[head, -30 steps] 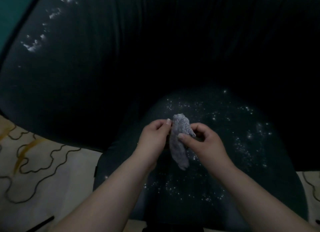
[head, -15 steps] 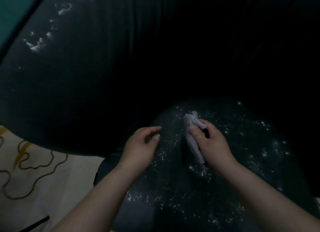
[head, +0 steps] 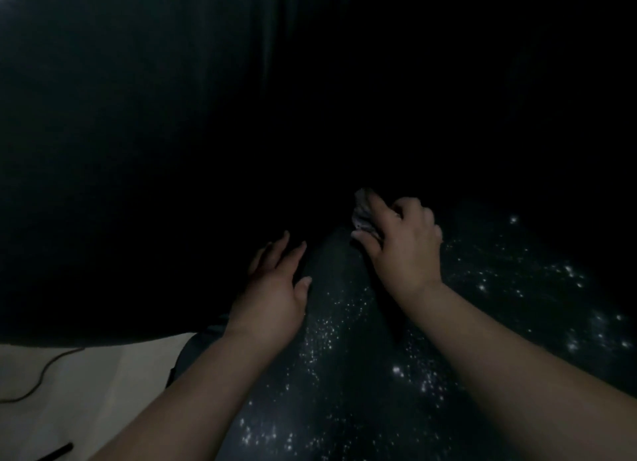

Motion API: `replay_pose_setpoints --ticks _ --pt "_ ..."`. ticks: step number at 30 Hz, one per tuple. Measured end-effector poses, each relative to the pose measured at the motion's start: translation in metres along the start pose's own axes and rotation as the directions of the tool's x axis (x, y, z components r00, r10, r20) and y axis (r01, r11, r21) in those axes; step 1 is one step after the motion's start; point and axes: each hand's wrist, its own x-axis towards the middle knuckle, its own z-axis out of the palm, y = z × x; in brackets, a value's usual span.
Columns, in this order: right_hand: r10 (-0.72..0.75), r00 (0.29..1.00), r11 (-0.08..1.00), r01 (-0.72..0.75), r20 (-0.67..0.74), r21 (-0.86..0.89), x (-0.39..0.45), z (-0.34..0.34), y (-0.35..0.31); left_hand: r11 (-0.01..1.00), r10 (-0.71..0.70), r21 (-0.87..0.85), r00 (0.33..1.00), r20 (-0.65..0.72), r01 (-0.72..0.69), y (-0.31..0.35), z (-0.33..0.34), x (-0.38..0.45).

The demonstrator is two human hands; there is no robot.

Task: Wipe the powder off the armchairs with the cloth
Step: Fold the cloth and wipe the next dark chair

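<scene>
While the right hand [head: 405, 243] bunches the cloth [head: 362, 212] in curled fingers at the far end of the powder-flecked armchair [head: 344, 374], the left hand [head: 275, 288] rests beside it with fingers spread and empty, and that soft, light rag looks best gripped wadded in the palm.

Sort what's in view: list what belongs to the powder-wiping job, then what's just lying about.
Part of the job:
cloth, gripped in the right hand
powder speckling the dark armchair
left hand, fingers spread, holding nothing

Just lying about:
thin cord on the pale floor
dark stick-like thing at the bottom edge
</scene>
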Motion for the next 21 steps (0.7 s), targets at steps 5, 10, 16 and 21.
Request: replay_pose_setpoints --ticks 5,10,16,21 --pt "-0.188 0.982 0.981 0.189 -0.013 0.039 -0.028 -0.001 0.032 1.0 0.007 -0.012 0.999 0.041 -0.007 -0.006 0.002 0.0" --pt "0.073 0.994 0.993 -0.065 -0.076 0.102 0.012 -0.001 0.043 1.0 0.017 -0.014 0.999 0.032 -0.016 -0.007 0.004 0.001" --pt "-0.248 0.967 0.956 0.236 0.052 0.176 -0.044 -0.001 0.024 0.999 0.05 -0.001 0.999 0.01 -0.05 -0.009 0.004 0.0" --pt "-0.112 0.993 0.988 0.116 -0.044 0.099 -0.013 -0.007 0.058 0.997 0.073 -0.001 0.997 0.031 -0.073 -0.014 0.003 0.001"
